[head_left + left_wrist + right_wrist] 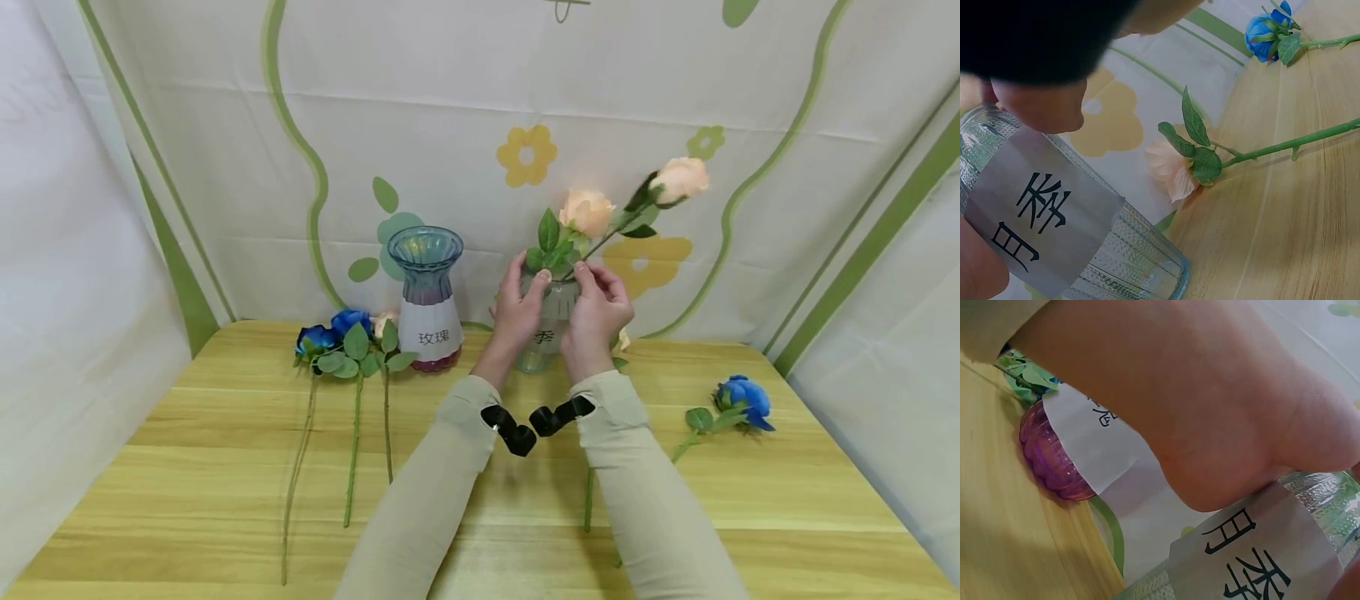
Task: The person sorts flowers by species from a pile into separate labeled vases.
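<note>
A clear ribbed glass vase (546,337) with a white label stands on the wooden table (225,467), with two peach roses (587,211) in it. My left hand (521,296) wraps the vase's left side and neck; its thumb (1041,103) presses the glass vase (1116,250) above the label. My right hand (594,283) has its palm (1210,412) against the right side of the vase (1260,550). Its fingers curl at the rim and pinch a rose stem (600,244). The second bloom (681,177) leans right.
A blue-and-purple labelled vase (427,300) stands just left, its purple base (1054,462) close by. Several blue roses (330,340) lie at the left. One blue rose (742,400) lies at the right. A peach rose (1172,169) lies behind the clear vase, its stem toward me.
</note>
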Demonstrator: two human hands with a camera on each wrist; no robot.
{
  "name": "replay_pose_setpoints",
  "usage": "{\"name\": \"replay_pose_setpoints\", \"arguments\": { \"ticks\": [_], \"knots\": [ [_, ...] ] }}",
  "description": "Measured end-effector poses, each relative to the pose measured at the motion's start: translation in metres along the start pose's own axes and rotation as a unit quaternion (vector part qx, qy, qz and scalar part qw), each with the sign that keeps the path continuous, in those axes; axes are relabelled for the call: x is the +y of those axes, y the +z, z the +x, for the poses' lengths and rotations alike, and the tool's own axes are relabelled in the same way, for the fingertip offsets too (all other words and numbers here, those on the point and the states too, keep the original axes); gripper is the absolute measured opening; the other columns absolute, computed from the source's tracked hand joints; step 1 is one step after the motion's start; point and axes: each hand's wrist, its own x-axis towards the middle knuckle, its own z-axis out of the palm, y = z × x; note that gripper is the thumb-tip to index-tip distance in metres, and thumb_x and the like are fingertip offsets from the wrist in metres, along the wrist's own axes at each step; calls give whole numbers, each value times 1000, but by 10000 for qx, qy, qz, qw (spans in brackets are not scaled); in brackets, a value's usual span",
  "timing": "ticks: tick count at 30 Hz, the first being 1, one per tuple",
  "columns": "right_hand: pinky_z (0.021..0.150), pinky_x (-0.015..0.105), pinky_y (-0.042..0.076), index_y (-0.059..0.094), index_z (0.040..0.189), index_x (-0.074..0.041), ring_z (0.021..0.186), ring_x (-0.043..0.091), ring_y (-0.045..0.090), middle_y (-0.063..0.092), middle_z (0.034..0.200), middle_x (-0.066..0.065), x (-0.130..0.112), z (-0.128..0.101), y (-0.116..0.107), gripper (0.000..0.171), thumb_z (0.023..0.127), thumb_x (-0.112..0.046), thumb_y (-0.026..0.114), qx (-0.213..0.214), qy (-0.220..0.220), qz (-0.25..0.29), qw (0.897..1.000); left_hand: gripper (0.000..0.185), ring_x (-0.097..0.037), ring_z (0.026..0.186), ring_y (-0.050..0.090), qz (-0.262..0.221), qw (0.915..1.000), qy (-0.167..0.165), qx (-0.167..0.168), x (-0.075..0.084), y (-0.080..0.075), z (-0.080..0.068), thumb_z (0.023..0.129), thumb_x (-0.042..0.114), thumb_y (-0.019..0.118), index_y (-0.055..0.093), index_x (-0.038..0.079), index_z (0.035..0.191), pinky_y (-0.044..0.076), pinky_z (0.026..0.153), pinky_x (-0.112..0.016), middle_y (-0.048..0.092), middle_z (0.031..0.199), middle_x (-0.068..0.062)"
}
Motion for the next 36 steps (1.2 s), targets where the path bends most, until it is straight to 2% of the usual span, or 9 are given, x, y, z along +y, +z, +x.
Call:
{"name": "replay_pose_setpoints", "arguments": {
  "ticks": [4, 8, 11, 15, 18, 21, 25, 32, 36],
  "knots": [
    [98, 34, 55, 77, 91, -7, 93, 14, 66, 71, 92, 0, 0, -1, -3, 6, 91, -2, 82, -49, 141, -51, 9999, 60, -29, 158, 38, -1, 10000, 84, 8, 0, -1, 0, 107, 38, 52, 40, 20, 163, 6, 126, -67, 46, 167, -6],
    [89, 27, 54, 78, 100, -2, 95, 13, 66, 72, 93, -1, -1, -2, -8, 9, 93, -7, 82, -170, 174, -122, 9996, 60, -29, 158, 37, -4, 9999, 152, -30, -1, -1, 0, 108, 38, 52, 39, 21, 163, 6, 126, -67, 46, 167, -6],
    [86, 26, 51, 79, 100, -3, 93, 13, 65, 73, 93, -2, -2, -1, -14, 10, 93, -10, 82, -269, 197, -178, 9993, 60, -29, 158, 36, -9, 9999, 158, -55, 0, -1, 0, 108, 39, 52, 38, 21, 164, 4, 126, -68, 45, 168, -6],
    [90, 30, 50, 80, 97, -8, 93, 12, 67, 75, 94, -2, -4, 1, -24, 7, 93, -13, 83, -388, 316, -229, 9985, 62, -29, 159, 35, -36, 9999, 128, -85, 0, -1, -1, 108, 40, 52, 37, 20, 164, 3, 126, -68, 44, 169, -6],
    [94, 31, 50, 80, 102, -8, 97, 13, 70, 77, 98, -2, -8, 2, -32, 11, 94, -13, 83, -523, 440, -211, 9974, 62, -29, 160, 34, -34, 9999, 77, -105, 0, -1, -1, 108, 41, 51, 36, 20, 165, 2, 127, -67, 43, 169, -6],
    [91, 29, 52, 79, 110, -6, 101, 17, 73, 79, 99, -2, -11, 3, -41, 16, 95, -10, 80, -654, 512, -223, 9963, 63, -29, 160, 34, -33, 10000, 28, -90, 1, -1, -1, 108, 41, 52, 36, 21, 165, 2, 128, -66, 42, 170, -6],
    [85, 25, 55, 79, 113, -7, 102, 19, 75, 81, 97, -3, -15, 5, -56, 17, 96, -10, 79, -794, 533, -394, 9946, 62, -28, 160, 34, -64, 10000, -7, -47, 1, -2, -1, 108, 41, 52, 37, 22, 164, 1, 128, -66, 42, 170, -5],
    [79, 23, 57, 79, 117, -8, 91, 12, 77, 83, 98, -1, -30, 8, -87, 23, 95, -11, 80, -999, 763, -594, 9903, 60, -28, 160, 33, -117, 9999, 15, -119, 1, -2, -2, 108, 42, 52, 38, 24, 164, -2, 128, -69, 43, 169, -3],
    [77, 23, 59, 78, 119, -7, 89, 12, 78, 83, 98, 1, -38, 8, -104, 25, 94, -10, 81, -1075, 890, -756, 9873, 60, -29, 161, 32, -128, 9998, 10, -124, 1, -3, -2, 108, 42, 52, 38, 24, 164, -4, 127, -71, 43, 169, -4]
  ]
}}
